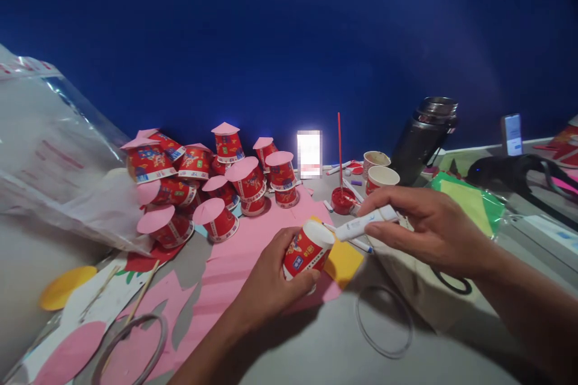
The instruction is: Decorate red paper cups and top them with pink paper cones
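Cup point(307, 252), red with a white end, was tilted in your left hand point(277, 274), above the right edge of the pink paper point(235, 271) on the tabletop point(334, 349). Your right hand point(427, 231) pinched a white tube point(361, 225) to the paper's right, its tip near the cup's white end. Pink-topped red cups point(214, 219) stood or leaned, piled around the paper's far left; a dark flask point(418, 138) was beyond its right side.

Your left hand point(280, 277) grips a red printed paper cup point(310, 249), tilted, while your right hand point(422, 228) holds a white glue tube point(365, 222) at its rim. Behind them, red cups with pink paper cones point(246, 177) stand clustered beside pink paper point(239, 258) on the grey surface point(343, 337).
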`<state>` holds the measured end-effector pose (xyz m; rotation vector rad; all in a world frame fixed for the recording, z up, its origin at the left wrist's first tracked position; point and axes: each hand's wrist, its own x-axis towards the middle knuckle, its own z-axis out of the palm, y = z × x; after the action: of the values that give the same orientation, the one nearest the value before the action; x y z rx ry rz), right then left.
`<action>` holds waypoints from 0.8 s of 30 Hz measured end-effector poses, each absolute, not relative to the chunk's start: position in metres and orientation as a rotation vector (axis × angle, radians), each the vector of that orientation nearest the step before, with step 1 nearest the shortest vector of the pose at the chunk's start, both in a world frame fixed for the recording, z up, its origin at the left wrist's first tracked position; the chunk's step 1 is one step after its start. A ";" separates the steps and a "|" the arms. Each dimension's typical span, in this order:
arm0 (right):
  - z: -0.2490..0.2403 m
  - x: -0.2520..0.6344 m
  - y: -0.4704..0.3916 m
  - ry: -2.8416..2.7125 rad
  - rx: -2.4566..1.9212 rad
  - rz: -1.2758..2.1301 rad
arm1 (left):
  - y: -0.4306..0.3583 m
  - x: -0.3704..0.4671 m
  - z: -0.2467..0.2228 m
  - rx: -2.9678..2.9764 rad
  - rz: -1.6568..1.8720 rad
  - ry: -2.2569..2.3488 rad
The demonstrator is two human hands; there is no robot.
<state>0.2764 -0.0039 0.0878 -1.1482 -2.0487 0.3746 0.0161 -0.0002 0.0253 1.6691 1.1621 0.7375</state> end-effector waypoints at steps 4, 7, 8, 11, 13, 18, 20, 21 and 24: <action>0.091 0.255 -0.003 -2.012 -1.061 0.413 | -0.002 0.015 0.027 1.841 0.727 1.191; 0.085 0.249 -0.001 -2.055 -1.034 0.433 | -0.002 0.013 0.023 1.986 0.741 1.155; 0.083 0.248 0.000 -2.063 -1.035 0.433 | -0.002 0.012 0.022 2.039 0.750 1.133; 0.079 0.247 0.002 -2.063 -1.047 0.439 | -0.003 0.012 0.020 2.161 0.754 1.078; 0.077 0.247 0.004 -2.047 -1.060 0.442 | -0.004 0.013 0.018 2.202 0.753 1.060; 0.076 0.247 0.009 -1.947 -1.135 0.467 | -0.004 0.014 0.010 2.259 0.821 0.979; 0.077 0.248 0.011 -1.900 -1.187 0.502 | -0.005 0.014 0.007 2.272 0.890 0.961; 0.077 0.249 0.011 -1.880 -1.214 0.515 | -0.005 0.014 0.006 2.275 0.929 0.953; 0.079 0.251 0.013 -1.847 -1.280 0.538 | -0.007 0.013 0.006 2.284 1.029 0.934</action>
<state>0.2513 0.0126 0.0788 -1.2802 -1.8468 0.5384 0.0132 -0.0068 0.0056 2.2841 0.9339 1.0288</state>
